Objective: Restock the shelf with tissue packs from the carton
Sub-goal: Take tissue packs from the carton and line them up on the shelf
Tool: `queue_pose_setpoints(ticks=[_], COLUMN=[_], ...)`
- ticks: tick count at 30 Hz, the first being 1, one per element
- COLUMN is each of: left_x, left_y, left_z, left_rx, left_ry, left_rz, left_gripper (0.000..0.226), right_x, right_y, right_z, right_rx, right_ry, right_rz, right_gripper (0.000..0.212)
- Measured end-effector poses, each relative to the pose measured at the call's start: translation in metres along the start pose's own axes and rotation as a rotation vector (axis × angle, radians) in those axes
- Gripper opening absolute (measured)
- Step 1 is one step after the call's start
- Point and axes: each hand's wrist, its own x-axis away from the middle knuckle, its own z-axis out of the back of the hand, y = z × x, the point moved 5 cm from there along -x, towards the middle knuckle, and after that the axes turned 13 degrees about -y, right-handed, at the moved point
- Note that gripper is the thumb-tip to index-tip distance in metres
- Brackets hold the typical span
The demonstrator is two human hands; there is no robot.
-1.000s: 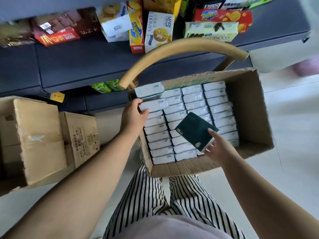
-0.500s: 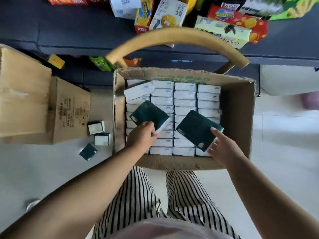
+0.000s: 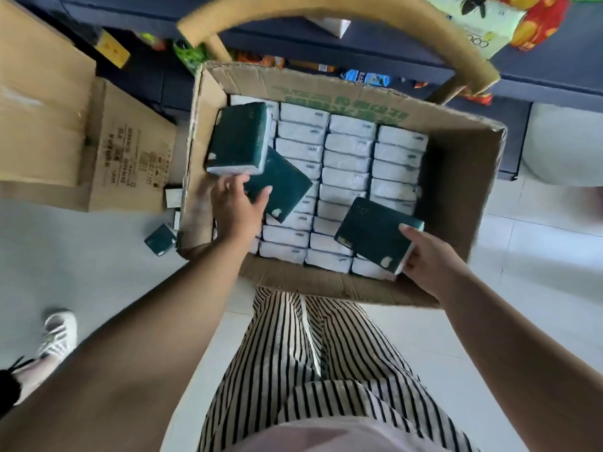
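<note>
Head view: my right hand (image 3: 430, 259) pinches a dark green flat tissue pack (image 3: 378, 234) by its near right corner, long axis running up-left over the rows in the brown cardboard carton (image 3: 456, 177). My left hand (image 3: 236, 207) grips two overlapping green packs (image 3: 239, 138), stretching away toward the dark blue shelf (image 3: 326, 40), straight ahead.

Both arms are bare from the edge of the frame down to the wrists, with no sleeves, watch, bracelet or rings visible on the left hand (image 3: 235, 210) or the right hand (image 3: 430, 259). The fingernails are short and unpainted. The legs are covered by loose trousers (image 3: 313, 360) in a pale fabric with narrow dark vertical stripes. At the lower edge, a plain pale pinkish top (image 3: 329, 438) covers the torso, without print or fastening.
</note>
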Motion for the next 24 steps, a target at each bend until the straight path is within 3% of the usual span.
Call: queue_pose_setpoints(ticks=[3,5,8,13,16,19,24], left_x=[-0.016,-0.026,-0.029,-0.002,0.020,0.047,0.084], left_y=[-0.005,-0.010,-0.014,-0.015,-0.020,-0.012,0.027], left_z=[0.007,0.002,-0.008,-0.019,-0.025,-0.015,0.027], left_rx=[0.222,0.323,0.295,0.376,0.614,0.853,0.925], left_ry=[0.021,-0.040,-0.145,-0.295,-0.405,-0.502,-0.664], left_rz=[0.094,0.152,0.162,0.268,0.320,0.270,0.052], left_gripper=[0.049,0.052,0.056,0.042,0.039,0.033,0.027], right_x=[-0.003,-0.005,-0.007,0.008,0.028,0.058,0.122], right_y=[0.002,0.003,0.008,0.017,0.018,0.016,0.004], right_z=[-0.003,-0.004,-0.008,-0.018,-0.020,-0.020,-0.006], right_rx=[0.012,-0.012,-0.067,-0.087,-0.105,-0.146,-0.135], right_ry=[-0.012,-0.017,-0.022,-0.041,-0.020,-0.017,-0.048], right_rz=[0.011,0.019,0.037,0.057,0.116,0.195,0.361], right_gripper=[0.014,0.011,0.009,0.008,0.006,0.005,0.008])
